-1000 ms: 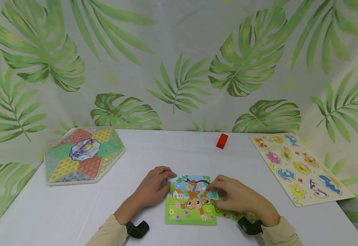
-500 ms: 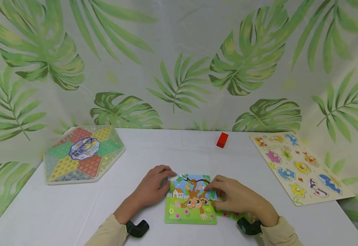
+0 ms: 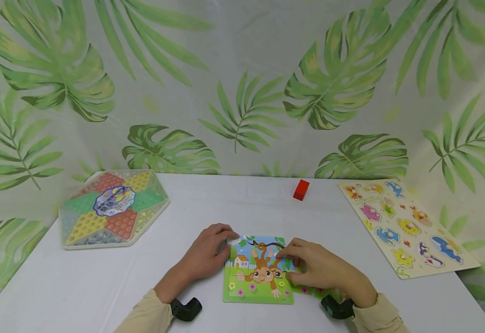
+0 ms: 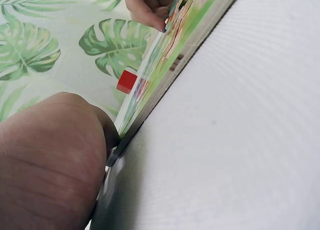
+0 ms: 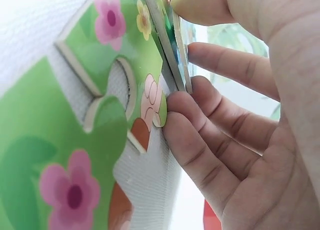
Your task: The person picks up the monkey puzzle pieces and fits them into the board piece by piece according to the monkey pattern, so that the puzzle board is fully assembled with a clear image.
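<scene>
A monkey jigsaw puzzle in a green-rimmed board (image 3: 259,299) lies flat at the front middle of the table. My left hand (image 3: 210,252) holds its top left corner, index finger at the corner and thumb by the left edge. My right hand (image 3: 319,267) pinches a puzzle piece (image 5: 183,52) between thumb and index finger at the board's right side. Its other fingers curl beneath, near the table. Loose puzzle pieces (image 5: 75,195) with pink flowers on green lie beside the board, partly hidden under the right hand in the head view.
A hexagonal Chinese checkers set (image 3: 115,208) lies at the back left. One red block (image 3: 301,190) stands near the back edge. Toward the right is a wooden animal puzzle board (image 3: 408,231). Leaf-print cloth (image 3: 242,106) hangs behind the white table (image 3: 209,203).
My right hand has shifted slightly left over the board's right side with the pinched piece. The left hand stays at the board's corner.
</scene>
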Tool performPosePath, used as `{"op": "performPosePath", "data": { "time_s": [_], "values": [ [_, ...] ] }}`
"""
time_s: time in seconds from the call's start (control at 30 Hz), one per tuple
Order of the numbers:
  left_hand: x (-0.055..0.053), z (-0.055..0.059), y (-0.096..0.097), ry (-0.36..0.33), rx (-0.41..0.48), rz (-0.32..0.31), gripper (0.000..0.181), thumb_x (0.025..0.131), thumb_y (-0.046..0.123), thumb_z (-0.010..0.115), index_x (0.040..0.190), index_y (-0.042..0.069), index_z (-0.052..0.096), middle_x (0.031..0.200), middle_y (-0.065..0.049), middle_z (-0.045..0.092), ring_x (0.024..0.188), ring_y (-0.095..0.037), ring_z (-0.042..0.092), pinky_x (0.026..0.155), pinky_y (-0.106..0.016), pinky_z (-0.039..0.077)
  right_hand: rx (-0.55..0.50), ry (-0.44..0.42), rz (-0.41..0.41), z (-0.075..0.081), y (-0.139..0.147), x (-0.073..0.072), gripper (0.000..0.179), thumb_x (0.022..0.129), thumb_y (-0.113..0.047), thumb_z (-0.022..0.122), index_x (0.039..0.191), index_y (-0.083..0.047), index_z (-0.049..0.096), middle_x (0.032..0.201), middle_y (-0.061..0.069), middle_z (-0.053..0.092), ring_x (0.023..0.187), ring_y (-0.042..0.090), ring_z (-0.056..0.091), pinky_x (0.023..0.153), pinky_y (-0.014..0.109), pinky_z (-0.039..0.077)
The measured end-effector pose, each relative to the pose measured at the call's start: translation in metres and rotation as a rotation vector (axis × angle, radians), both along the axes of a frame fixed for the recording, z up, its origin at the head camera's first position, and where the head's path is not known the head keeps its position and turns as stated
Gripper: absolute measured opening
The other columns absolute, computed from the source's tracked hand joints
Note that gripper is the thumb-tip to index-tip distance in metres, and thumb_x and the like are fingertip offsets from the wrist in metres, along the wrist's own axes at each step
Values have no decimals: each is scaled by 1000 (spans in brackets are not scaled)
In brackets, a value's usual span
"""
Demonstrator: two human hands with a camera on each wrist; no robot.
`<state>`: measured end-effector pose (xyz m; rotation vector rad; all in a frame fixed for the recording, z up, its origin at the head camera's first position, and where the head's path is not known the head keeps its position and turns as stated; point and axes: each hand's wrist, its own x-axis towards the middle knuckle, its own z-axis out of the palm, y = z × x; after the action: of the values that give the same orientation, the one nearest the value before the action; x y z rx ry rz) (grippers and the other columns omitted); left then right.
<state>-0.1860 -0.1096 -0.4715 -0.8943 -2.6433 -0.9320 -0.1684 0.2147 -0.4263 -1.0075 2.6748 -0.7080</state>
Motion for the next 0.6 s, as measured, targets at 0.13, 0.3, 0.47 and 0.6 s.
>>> {"op": "performPosePath", "data": {
  "time_s": [0.13, 0.3, 0.47, 0.6],
  "values": [
    [0, 0, 0, -9, -5, 3, 28, 96, 10, 62, 122, 13, 72, 127, -4, 64, 125, -25, 58, 107, -48, 47, 0, -2, 5, -1, 0, 0, 35, 87, -26, 76, 122, -22, 72, 100, -12, 56, 82, 1, 51, 70, 20, 48],
    [-1, -1, 0, -1, 0, -1, 27, 96, 10, 63, 122, 13, 72, 126, -4, 64, 123, -24, 59, 106, -48, 48, -2, 5, 8, -2, 0, 0, 34, 88, -26, 76, 121, -22, 72, 100, -13, 55, 82, 1, 51, 69, 20, 48],
    [-1, -1, 0, -1, 3, -1, 27, 96, 10, 63, 122, 12, 72, 126, -4, 64, 123, -24, 59, 106, -48, 48, 1, 14, 5, -2, 0, 0, 34, 87, -27, 76, 121, -22, 72, 100, -13, 55, 82, 1, 51, 68, 20, 47],
    [-1, 0, 0, -5, 5, -1, 28, 96, 10, 63, 122, 13, 72, 125, -3, 65, 123, -24, 59, 106, -48, 48, -1, 13, 6, -2, 0, 0, 34, 87, -26, 76, 120, -22, 72, 100, -12, 55, 82, 2, 51, 68, 20, 47]
  ]
}}
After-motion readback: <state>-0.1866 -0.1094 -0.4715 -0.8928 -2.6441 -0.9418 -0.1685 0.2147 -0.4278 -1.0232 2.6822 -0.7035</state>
